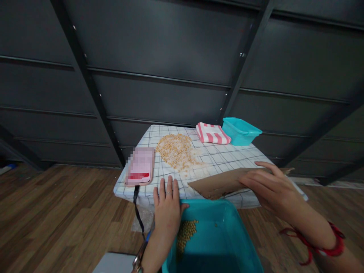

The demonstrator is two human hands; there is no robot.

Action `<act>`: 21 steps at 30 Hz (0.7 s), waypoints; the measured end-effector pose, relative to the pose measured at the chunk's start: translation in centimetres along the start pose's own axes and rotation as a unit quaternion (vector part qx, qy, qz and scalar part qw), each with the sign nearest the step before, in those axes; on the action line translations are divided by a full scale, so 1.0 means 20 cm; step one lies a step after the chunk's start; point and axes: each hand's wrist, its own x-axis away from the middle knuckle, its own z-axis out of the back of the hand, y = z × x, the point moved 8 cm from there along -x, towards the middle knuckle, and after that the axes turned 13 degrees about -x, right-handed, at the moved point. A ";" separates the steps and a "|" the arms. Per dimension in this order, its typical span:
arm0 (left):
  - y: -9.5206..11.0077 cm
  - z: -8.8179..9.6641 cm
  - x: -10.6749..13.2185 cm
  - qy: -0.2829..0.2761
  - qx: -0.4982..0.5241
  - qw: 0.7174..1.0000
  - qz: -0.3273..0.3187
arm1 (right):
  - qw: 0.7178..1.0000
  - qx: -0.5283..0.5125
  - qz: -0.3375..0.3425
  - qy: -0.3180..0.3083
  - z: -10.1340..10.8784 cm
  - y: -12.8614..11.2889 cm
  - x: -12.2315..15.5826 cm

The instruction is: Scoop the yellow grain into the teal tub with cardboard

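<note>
My left hand (167,206) lies with its fingers stretched out on the table's front edge, its thumb by the rim of a teal plastic bin (222,227). Inside that bin, at its left side, sits a small heap of round yellowish-green beans (186,235). My right hand (267,185) grips a bent piece of brown cardboard (218,184), whose lower edge is close to the tabletop, just behind the bin. Beyond the hands, a pile of yellow beans mixed with fine white grains (176,151) is spread over the checked tablecloth (227,155).
A pink phone (142,165) with a black strap (137,210) lies at the table's left. At the back right are a folded pink-and-white striped towel (212,133) and a smaller turquoise basket (241,132). A dark panelled wall (170,49) stands behind the table.
</note>
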 end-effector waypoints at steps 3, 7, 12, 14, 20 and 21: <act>0.00 0.00 0.01 0.008 0.002 1.000 -0.003 | 1.000 0.001 0.004 0.001 0.00 -0.01 -0.01; -0.01 -0.01 0.01 0.006 0.000 1.000 -0.001 | 1.000 -0.005 0.005 -0.011 0.00 -0.01 -0.01; -0.01 -0.01 0.00 0.001 0.000 1.000 0.003 | 1.000 0.003 0.010 -0.015 0.01 -0.03 0.00; -0.01 -0.01 0.00 0.001 -0.002 1.000 0.003 | 1.000 0.009 0.020 -0.006 0.03 -0.04 0.01; 0.00 -0.02 0.02 0.020 -0.004 1.000 -0.009 | 1.000 0.007 0.021 -0.013 0.05 -0.06 0.04; 0.00 -0.03 0.02 0.023 -0.005 1.000 -0.011 | 1.000 0.003 0.019 -0.012 0.06 -0.06 0.05</act>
